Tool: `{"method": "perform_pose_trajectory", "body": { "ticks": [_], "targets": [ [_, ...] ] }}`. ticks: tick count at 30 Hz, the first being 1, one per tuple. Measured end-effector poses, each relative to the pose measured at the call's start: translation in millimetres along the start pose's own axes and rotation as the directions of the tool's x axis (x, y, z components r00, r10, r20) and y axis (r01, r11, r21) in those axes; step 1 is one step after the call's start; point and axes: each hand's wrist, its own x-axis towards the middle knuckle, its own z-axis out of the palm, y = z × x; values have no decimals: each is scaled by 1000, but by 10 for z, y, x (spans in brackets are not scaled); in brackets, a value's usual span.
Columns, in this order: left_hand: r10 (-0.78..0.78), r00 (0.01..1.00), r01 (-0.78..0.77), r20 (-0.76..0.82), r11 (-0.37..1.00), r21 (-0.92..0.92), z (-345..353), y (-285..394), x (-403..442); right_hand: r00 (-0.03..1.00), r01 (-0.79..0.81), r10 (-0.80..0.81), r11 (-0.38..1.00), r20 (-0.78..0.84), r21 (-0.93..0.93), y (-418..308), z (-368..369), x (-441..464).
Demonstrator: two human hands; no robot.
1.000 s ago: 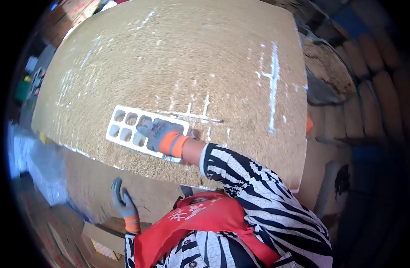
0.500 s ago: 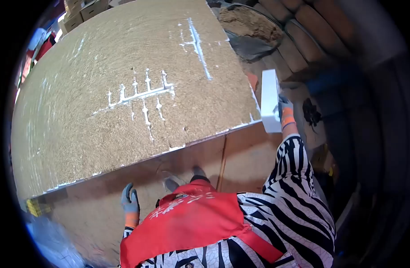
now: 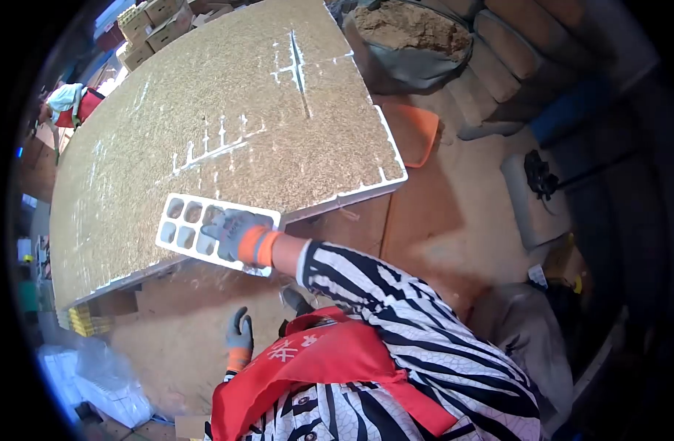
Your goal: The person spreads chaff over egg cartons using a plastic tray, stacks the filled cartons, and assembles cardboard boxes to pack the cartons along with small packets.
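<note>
My right hand [image 3: 241, 234], in a grey glove with an orange cuff, grips a white foam cell tray [image 3: 180, 222] from above, its fingers over and partly in the cells. Several cells show at the tray's left end; the hand covers others. Tilted, the tray sits over the near edge of a broad bed of brown granular material [image 3: 153, 147], where white ridges show through in places. Whether it touches the bed I cannot tell. My left hand [image 3: 239, 334], gloved alike, hangs low by the red apron, thumb and fingers apart, holding nothing.
An orange scoop-like piece [image 3: 414, 132] lies by the bed's right corner. Behind it stands an open sack of brown material [image 3: 410, 37] beside stacked full sacks [image 3: 499, 66]. Another person [image 3: 76, 103] is at the far left. Cartons [image 3: 157, 29] are piled at the back.
My right hand has swung the tray from the bed's right corner leftward to its near edge, turning its cells into view. My left hand stays low and empty. The view has shifted.
</note>
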Motion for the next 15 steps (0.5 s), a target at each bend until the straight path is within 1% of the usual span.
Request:
{"method": "perform_pose_trajectory", "body": {
  "ticks": [2,4,5,6,7,8,9,10,11,12,14,15],
  "targets": [
    [-26,999,25,22,999,44,159,72,-269,998,30,-25,994,-54,107,-46,-130,-444],
    [-112,993,111,26,993,28,301,-31,-391,979,-40,102,946,-178,322,330,-484,-1251],
    [-167,986,166,14,986,14,379,-121,-487,956,-71,188,893,-224,444,556,-665,-1709],
    [-157,987,156,30,987,24,444,-249,-540,920,-120,311,804,-239,583,859,-911,-2228],
    [-148,988,146,45,989,33,506,-386,-558,906,-222,419,581,-54,783,1062,-1220,-2738],
    [-136,989,133,64,990,45,542,-436,-585,841,-102,508,485,-186,868,1444,-992,-3272],
    [-125,990,120,65,990,75,581,-374,-611,746,-65,639,346,-185,936,1809,-786,-3836],
    [-115,991,107,68,989,105,630,-288,-597,621,-98,769,269,-152,958,2089,-685,-4368],
    [-98,992,86,79,986,140,655,-199,-540,463,-179,876,241,-134,954,2328,-600,-4899],
    [-83,992,69,99,987,142,679,-95,-511,301,-267,945,214,-130,940,2533,-511,-5425],
    [-47,990,27,131,989,146,733,133,-423,11,-432,991,127,-136,893,2834,-299,-6375],
    [-27,987,7,161,993,121,774,225,-313,-107,-493,985,67,-137,867,2907,-188,-6783]
  ]
}}
